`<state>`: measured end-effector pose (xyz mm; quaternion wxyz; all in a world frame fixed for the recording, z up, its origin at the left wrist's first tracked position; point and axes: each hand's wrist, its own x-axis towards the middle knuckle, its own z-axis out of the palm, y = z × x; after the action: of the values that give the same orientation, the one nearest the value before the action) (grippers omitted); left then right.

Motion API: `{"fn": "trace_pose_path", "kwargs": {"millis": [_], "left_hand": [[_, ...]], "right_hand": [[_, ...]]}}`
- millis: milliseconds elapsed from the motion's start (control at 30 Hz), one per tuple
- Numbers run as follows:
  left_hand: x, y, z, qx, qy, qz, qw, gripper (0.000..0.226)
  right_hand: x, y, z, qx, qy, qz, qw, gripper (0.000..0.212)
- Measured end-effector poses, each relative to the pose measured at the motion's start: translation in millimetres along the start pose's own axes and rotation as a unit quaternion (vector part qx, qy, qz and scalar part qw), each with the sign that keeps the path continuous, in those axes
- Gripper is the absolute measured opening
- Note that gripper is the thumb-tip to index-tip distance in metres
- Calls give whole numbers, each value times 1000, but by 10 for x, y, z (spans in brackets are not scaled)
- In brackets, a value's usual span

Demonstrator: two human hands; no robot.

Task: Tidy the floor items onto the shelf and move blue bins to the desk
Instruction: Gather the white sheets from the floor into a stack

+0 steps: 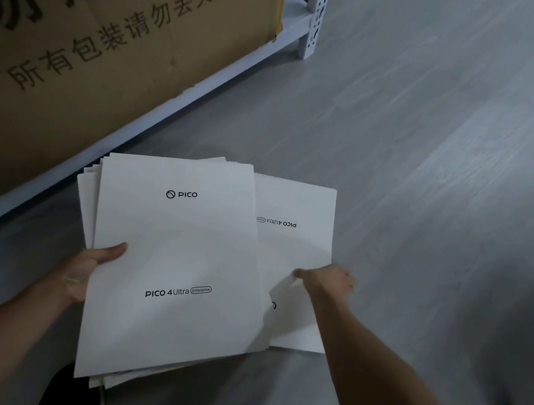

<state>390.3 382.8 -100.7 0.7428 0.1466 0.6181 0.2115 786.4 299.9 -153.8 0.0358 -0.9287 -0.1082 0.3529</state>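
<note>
A stack of white printed sheets (179, 244) marked "PICO 4 Ultra" is held low over the grey floor. My left hand (93, 266) grips the stack's left edge, thumb on top, fingers hidden underneath. A separate white sheet (298, 214) with upside-down print lies to the right, partly under the stack. My right hand (327, 279) pinches that sheet near its right edge. No blue bins are in view.
A large brown cardboard box (109, 40) with black printed characters stands on the lowest board of a white metal shelf (295, 26) at upper left. Grey wood-pattern floor (438, 158) spreads to the right. A dark object (70, 395) lies below the stack.
</note>
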Motion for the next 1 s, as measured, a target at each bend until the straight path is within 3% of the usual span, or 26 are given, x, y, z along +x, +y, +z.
{"fn": "trace_pose_path", "kwargs": {"millis": [100,300,467,767,867,1000], "left_hand": [[-3,12,-74,9,-19,-4,1000,49],[33,26,-172,-8,5,-4,1000,36],[21,59,-87,1,-11,2,1000,30],[-18,-2,-319,-17,-19,7,1000,28],[-56,-3,-446,-19,-9,10,1000,33],[-104,27,-506,-20,1,10,1000,21]], "right_hand": [[-74,-109,56,-10,25,40,999,98],[-209,-39,-129,118,37,-13,992,75],[-262,-40,-295,141,-16,-35,989,44],[-536,-161,339,58,-37,-8,998,66],[-592,-176,403,56,2,18,998,50],[-622,-161,428,118,-6,-1,993,36]]}}
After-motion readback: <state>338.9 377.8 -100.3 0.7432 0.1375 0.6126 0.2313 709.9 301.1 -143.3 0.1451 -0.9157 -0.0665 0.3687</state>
